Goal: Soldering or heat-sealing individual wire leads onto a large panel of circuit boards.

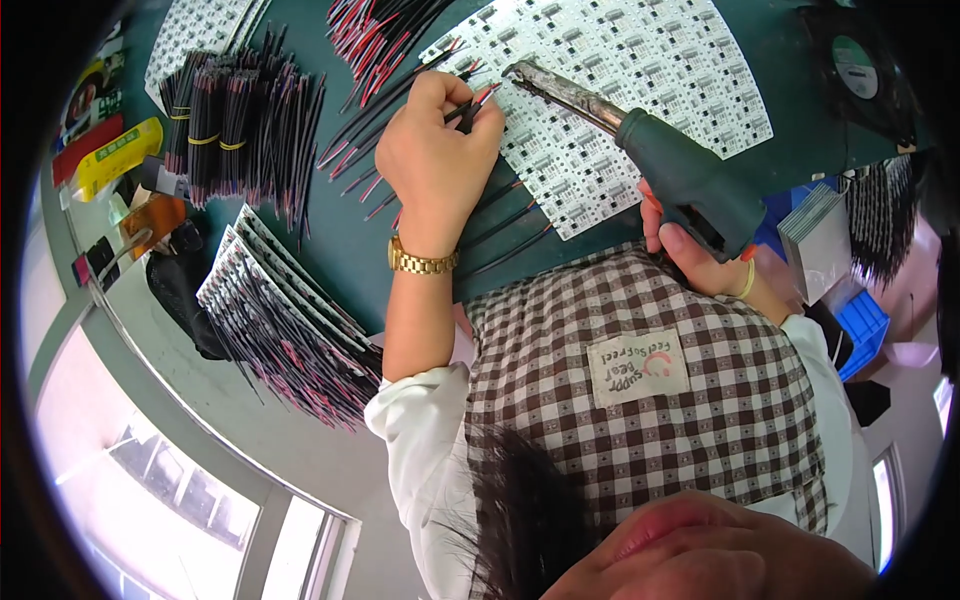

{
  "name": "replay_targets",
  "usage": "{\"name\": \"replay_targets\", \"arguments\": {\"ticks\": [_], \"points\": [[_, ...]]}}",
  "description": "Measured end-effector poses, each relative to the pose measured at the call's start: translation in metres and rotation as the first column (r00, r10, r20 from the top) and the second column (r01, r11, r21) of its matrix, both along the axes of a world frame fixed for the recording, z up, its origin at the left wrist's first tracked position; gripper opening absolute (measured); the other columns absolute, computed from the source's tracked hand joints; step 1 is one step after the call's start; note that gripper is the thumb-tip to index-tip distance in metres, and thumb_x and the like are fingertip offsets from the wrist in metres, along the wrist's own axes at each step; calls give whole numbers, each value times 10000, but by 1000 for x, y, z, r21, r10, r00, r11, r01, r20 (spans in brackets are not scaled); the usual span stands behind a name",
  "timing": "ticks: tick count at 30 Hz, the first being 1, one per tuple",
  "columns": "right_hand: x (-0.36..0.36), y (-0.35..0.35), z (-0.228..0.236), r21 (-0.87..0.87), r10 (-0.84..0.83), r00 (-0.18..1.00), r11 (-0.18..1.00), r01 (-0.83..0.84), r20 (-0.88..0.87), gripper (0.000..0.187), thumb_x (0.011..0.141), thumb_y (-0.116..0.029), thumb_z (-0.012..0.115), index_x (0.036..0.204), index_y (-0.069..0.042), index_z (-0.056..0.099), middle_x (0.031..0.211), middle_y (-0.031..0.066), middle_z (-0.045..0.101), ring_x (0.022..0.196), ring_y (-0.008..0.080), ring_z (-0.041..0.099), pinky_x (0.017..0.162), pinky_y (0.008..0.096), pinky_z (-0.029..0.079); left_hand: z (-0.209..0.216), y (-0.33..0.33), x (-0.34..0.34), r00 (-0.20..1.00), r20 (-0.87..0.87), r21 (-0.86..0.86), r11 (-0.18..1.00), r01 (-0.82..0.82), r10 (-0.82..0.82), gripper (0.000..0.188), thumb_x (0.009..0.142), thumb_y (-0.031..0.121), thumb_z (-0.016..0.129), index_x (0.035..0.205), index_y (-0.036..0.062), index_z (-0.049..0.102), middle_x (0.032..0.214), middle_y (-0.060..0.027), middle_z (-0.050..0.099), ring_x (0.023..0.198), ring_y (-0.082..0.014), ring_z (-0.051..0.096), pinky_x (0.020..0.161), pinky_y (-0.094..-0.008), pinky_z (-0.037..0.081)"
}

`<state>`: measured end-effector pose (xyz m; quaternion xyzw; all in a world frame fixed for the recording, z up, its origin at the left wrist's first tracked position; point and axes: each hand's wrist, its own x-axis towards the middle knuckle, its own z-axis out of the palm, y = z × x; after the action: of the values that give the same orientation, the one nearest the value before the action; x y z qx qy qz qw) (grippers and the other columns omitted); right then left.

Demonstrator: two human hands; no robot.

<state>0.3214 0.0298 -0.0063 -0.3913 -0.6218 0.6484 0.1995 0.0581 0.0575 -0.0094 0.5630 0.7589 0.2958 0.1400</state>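
My left hand (435, 165) is pinched shut on a thin black wire (489, 93) with a red end, at the left edge of a white circuit board panel (640, 60). My right hand (690, 262) grips a dark green soldering gun (680, 170). Its metal tip lies over the panel's left part, just right of my left fingertips; whether it touches cannot be told. More black wires (500, 235) lie beside and below my left hand, some reaching the panel's edge. The fingers of my right hand are partly hidden behind the gun's handle.
Black wire bundles (215, 130) tied with yellow bands lie at the left, near a yellow packet (120, 155). Loose red and black wires (380, 40) are at the top. Wired boards (290, 320) stack at the table's near left edge. A black round-centred object (855, 70) stands far right, a blue crate (860, 320) below.
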Motion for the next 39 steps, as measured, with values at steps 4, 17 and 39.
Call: {"name": "replay_targets", "arguments": {"ticks": [4,17,39], "points": [[-3,2,2,-14,14,1000,1000,-14,-4,372,907,-277,531,1172,-23,470,830,51,542,701,101,507,662,259,430,3,2,-3,999,-39,-11,1000,7,-7,188,644,191,704,737,115,559,596,-19,586,535,-213,571,494,-327,422],[-6,2,0,6,-22,1000,1000,22,-21,327,899,-295,544,1086,-34,481,836,79,531,699,121,527,655,266,441,2,5,-3,998,-59,-119,992,-29,22,195,680,257,681,729,109,563,600,-26,602,524,-253,585,506,-358,441],[1,8,18,-244,-162,960,964,105,-229,343,894,-118,538,1210,8,494,854,31,566,705,76,525,659,234,460,3,3,-20,748,-512,71,847,526,-422,209,703,67,615,892,155,630,742,-4,512,659,-148,564,518,-288,436]]}}
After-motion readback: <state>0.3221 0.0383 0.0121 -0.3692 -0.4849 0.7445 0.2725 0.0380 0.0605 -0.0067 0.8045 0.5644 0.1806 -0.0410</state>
